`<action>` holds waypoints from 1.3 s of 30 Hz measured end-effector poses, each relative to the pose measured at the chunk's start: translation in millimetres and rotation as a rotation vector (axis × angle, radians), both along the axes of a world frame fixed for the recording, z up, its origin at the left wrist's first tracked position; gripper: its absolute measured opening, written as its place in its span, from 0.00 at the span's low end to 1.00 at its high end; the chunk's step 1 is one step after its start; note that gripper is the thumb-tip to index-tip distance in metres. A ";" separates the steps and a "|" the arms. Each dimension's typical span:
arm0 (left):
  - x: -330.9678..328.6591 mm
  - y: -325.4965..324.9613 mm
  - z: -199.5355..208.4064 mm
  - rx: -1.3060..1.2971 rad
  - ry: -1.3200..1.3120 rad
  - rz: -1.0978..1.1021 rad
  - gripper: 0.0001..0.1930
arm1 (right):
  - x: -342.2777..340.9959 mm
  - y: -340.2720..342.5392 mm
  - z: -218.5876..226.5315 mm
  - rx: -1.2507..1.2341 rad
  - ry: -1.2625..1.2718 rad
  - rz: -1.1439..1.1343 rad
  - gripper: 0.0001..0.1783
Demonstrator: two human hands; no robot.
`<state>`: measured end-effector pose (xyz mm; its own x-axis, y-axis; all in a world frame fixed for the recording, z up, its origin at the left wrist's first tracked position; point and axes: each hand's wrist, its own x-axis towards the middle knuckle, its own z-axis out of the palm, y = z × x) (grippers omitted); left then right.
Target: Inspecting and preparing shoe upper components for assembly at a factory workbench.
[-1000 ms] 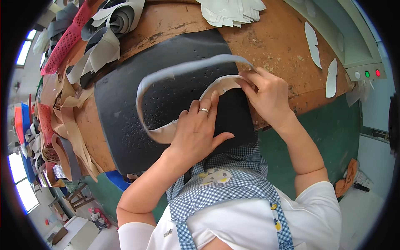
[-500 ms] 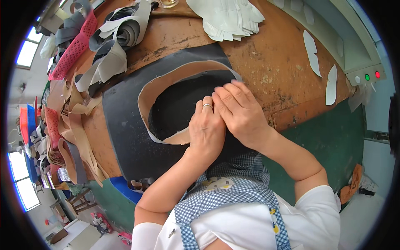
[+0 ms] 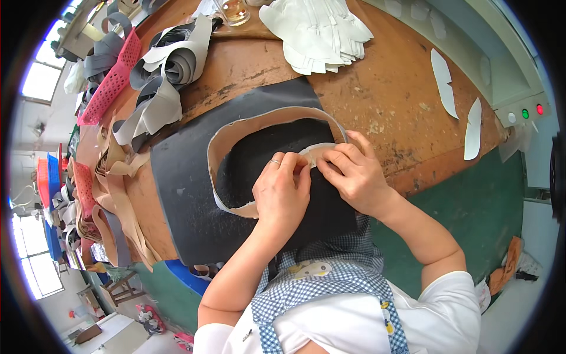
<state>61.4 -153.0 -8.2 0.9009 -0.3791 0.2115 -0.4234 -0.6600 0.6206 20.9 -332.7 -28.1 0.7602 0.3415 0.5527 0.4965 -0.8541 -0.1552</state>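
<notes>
A long tan strip with a pale edge (image 3: 227, 141) stands on its side on a black mat (image 3: 183, 194), bent into a wide loop. Both of my hands are at its near right part. My left hand (image 3: 282, 187), with a ring on one finger, pinches the strip near a light section (image 3: 315, 152). Close beside it, my right hand (image 3: 358, 177) has its fingers closed on the same strip, its forefinger raised by the outer edge. What lies under my fingertips is partly hidden.
White cut pieces (image 3: 318, 35) are stacked at the back, near a glass cup (image 3: 236, 12). Two white pieces (image 3: 471, 130) lie at right. Grey rolled strips (image 3: 177, 59), a pink basket (image 3: 112, 79) and hanging tan strips (image 3: 121, 194) are at left. A panel with lights (image 3: 525, 113) is at far right.
My hands have moved apart from being pressed close together, and a light section of the strip now shows between them. The view has shifted slightly, so the loop appears lower.
</notes>
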 end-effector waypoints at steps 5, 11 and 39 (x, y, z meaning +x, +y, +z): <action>-2.4 -4.3 2.8 0.050 0.003 0.052 0.06 | -1.9 3.9 -4.7 0.063 0.019 0.037 0.14; -13.6 -12.8 -4.9 0.026 -0.021 0.136 0.07 | -2.8 4.4 -3.3 0.016 0.016 0.055 0.14; 28.3 -4.0 6.2 0.003 0.250 -0.006 0.07 | -12.0 1.2 -7.6 0.062 0.051 0.080 0.17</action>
